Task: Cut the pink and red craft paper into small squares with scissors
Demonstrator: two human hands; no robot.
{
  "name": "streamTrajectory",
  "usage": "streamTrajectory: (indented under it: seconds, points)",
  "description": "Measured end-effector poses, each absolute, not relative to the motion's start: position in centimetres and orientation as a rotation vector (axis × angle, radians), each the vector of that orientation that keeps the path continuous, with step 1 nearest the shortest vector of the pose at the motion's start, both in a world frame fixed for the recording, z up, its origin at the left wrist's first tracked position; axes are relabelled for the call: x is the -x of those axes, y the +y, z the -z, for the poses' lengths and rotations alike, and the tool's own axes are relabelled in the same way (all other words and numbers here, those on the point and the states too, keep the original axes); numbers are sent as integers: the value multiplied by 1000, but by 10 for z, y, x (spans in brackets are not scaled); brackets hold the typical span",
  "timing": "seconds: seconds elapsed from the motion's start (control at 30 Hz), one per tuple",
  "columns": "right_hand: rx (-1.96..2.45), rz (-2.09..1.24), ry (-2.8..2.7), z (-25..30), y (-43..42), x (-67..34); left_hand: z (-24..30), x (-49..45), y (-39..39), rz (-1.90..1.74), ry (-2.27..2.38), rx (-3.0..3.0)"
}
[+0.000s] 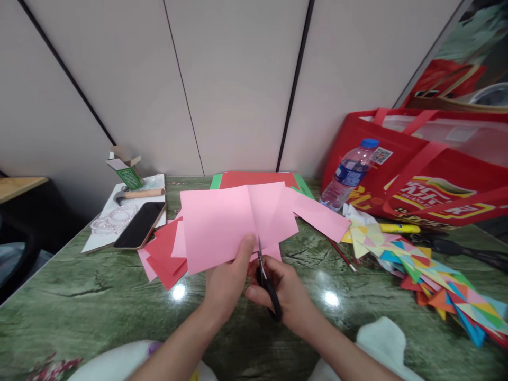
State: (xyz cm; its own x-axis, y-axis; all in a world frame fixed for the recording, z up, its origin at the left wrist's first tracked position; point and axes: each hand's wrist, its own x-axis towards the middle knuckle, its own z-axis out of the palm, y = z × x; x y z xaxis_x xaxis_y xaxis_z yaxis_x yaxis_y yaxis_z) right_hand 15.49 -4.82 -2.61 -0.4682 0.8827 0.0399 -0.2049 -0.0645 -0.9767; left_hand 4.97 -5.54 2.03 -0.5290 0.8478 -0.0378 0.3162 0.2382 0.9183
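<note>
My left hand (232, 270) grips a pink sheet of paper (216, 225) by its lower edge, the thumb on top and the fingers hidden beneath. A crease or cut line runs up the sheet from near the thumb. In my right hand (283, 288) is a pair of black-handled scissors (272, 296), its blades pointing up at the sheet's lower edge beside my left thumb. Behind and under the held sheet lie more pink paper (323, 214) and, to the left, red paper pieces (166, 254).
At the left, a hammer (143, 194), a phone (141, 225), beads (115, 219) and a small green box (130, 177) lie on a white sheet. To the right are a water bottle (349, 172), a red bag (432, 164), a pencil (343, 256) and folded colourful paper (440, 280).
</note>
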Motion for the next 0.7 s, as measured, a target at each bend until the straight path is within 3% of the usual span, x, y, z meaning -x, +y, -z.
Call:
streamTrajectory:
  seconds: [0.7]
  points:
    - [851, -1665, -1388, 26, -51, -154, -23, -50, -56, -1239, 1968, -1076]
